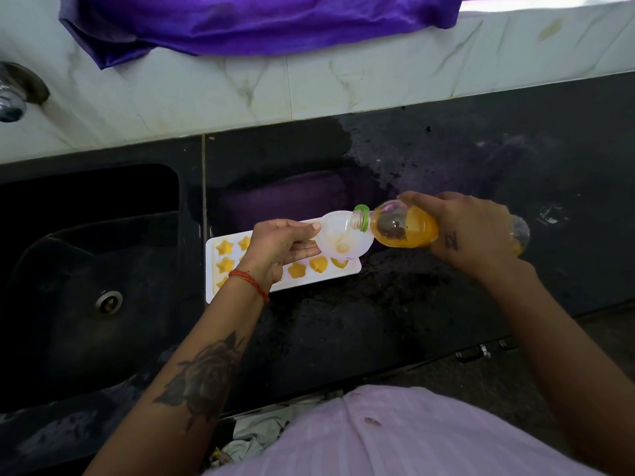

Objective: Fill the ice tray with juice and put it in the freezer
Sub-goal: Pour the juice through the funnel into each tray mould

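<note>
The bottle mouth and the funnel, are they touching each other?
Cannot tell. In the head view the bottle mouth overlaps the rim of the funnel, so no contact or gap shows plainly.

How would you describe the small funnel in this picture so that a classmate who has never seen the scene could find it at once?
Start at the black counter, right of the sink, where a white ice tray of orange shapes lies. Just above the tray's right end, the left hand holds a translucent white funnel. Unlike the orange juice bottle tipped into it, it is pale and bowl-shaped.
</note>
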